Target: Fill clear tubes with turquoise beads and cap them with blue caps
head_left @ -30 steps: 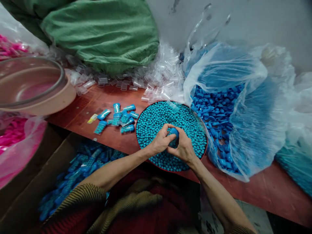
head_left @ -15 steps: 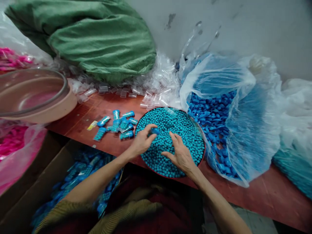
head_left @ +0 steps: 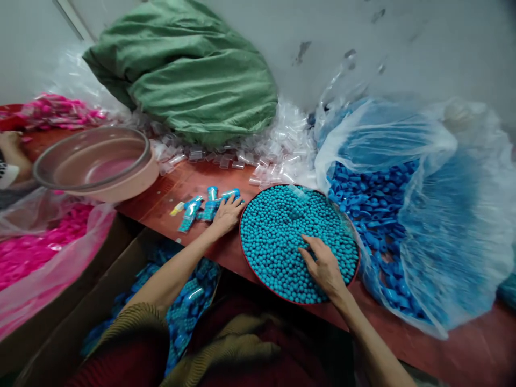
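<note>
A round red tray [head_left: 246,258] heaped with small teal balls [head_left: 278,231] sits on the red table in front of me. My right hand [head_left: 324,266] lies on the balls at the tray's near right, fingers stretched out. My left hand [head_left: 226,215] reaches left of the tray and rests, fingers spread, on a small cluster of filled blue-capped tubes [head_left: 201,207] lying on the table. Neither hand visibly grips anything.
A clear bag of blue caps [head_left: 371,215] stands right of the tray. Empty clear tubes [head_left: 278,145] pile behind it, below a green sack [head_left: 189,80]. A pink basin [head_left: 100,166] and pink-filled bags [head_left: 36,247] are at left. A cardboard box of filled tubes [head_left: 185,301] sits below the table edge. Another person's hand [head_left: 12,148] shows far left.
My hands were joined over the tray on a blue-capped tube. The left hand then carried it left to the tube cluster; the right hand dropped flat onto the balls. The view shifted right.
</note>
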Demonstrator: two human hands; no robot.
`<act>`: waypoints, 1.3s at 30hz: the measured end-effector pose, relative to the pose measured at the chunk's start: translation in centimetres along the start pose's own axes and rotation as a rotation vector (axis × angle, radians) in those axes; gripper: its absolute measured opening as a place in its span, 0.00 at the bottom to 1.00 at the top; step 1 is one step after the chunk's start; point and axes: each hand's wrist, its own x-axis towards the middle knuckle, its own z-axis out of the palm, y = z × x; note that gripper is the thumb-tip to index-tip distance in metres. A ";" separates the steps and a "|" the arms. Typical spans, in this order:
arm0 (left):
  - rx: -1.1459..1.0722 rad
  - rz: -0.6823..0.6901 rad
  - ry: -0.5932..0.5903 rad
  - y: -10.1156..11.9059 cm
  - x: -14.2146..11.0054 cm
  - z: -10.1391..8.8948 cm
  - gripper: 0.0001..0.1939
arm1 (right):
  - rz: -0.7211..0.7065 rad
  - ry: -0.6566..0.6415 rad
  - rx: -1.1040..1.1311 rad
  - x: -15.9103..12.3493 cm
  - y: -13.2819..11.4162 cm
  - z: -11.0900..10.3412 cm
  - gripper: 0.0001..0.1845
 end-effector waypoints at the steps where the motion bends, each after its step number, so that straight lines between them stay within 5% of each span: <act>1: 0.011 0.021 -0.008 -0.1 0.1 0.0 0.24 | -0.016 -0.001 -0.002 -0.2 0.2 -0.1 0.18; 6: 0.108 0.042 0.047 -1.9 -2.2 -0.7 0.20 | -0.052 0.046 -0.079 0.9 1.3 -1.1 0.16; 11: 0.208 -0.078 0.116 -3.2 -3.9 -2.0 0.14 | -0.016 0.020 -0.236 8.6 2.6 -1.1 0.20; 17: -0.030 0.000 0.257 2.2 -1.3 -4.5 0.16 | 0.166 -0.186 -0.332 15.7 4.3 1.5 0.18; 21: -0.229 0.075 0.185 7.5 1.1 -4.6 0.15 | 0.174 -0.151 -0.309 14.8 4.9 0.8 0.19; 24: -0.309 0.056 0.252 10.8 2.2 -4.6 0.20 | 0.171 -0.048 -0.228 12.6 4.1 -1.0 0.21; 28: -0.234 0.269 0.220 12.9 2.0 -4.2 0.18 | -0.058 -0.118 -0.016 8.5 1.7 -2.1 0.16; 33: -0.325 0.364 -0.079 11.8 0.5 -2.6 0.12 | -0.138 -0.314 -0.069 4.5 0.1 -2.0 0.12; 37: -0.381 0.223 -0.251 8.6 0.1 -3.3 0.09 | -0.018 -0.281 -0.043 3.5 1.2 -3.4 0.10; 39: -0.325 0.135 -0.230 7.3 0.2 -4.0 0.09 | 0.073 -0.245 -0.069 3.8 1.9 -3.7 0.10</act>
